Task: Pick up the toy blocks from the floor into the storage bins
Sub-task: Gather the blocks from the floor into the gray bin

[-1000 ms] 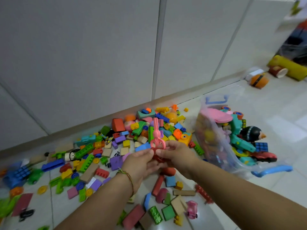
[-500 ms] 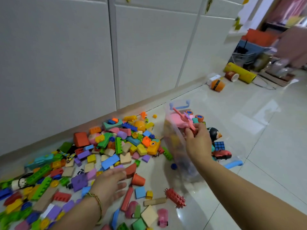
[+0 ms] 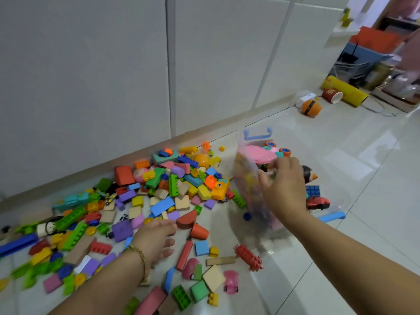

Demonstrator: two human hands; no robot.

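Note:
Many colourful toy blocks [image 3: 172, 189] lie scattered on the tiled floor along the white wall. A clear storage bin [image 3: 246, 178] with blue handles stands to their right, holding a pink toy [image 3: 259, 153], wheels, a cube puzzle and other toys. My right hand [image 3: 284, 189] hovers over the bin's opening, its fingers loosely curled, with no toy visible in it. My left hand [image 3: 156, 237] hangs low over the blocks near a red half-round block [image 3: 186, 220] and an orange cup-shaped piece [image 3: 199, 231], fingers relaxed and holding nothing.
A red spiky roller [image 3: 248, 258], a pink toy car [image 3: 231, 281] and flat blocks lie near my forearms. At the far right stand an orange ball [image 3: 310, 108], a paper cup [image 3: 332, 96], a yellow tube [image 3: 345, 90] and stacked boxes [image 3: 372, 48]. Bare tiles stretch right of the bin.
My right hand carried the pink toy from the pile to the bin, and the toy no longer shows in its fingers. My left hand dropped down over the blocks and edged right.

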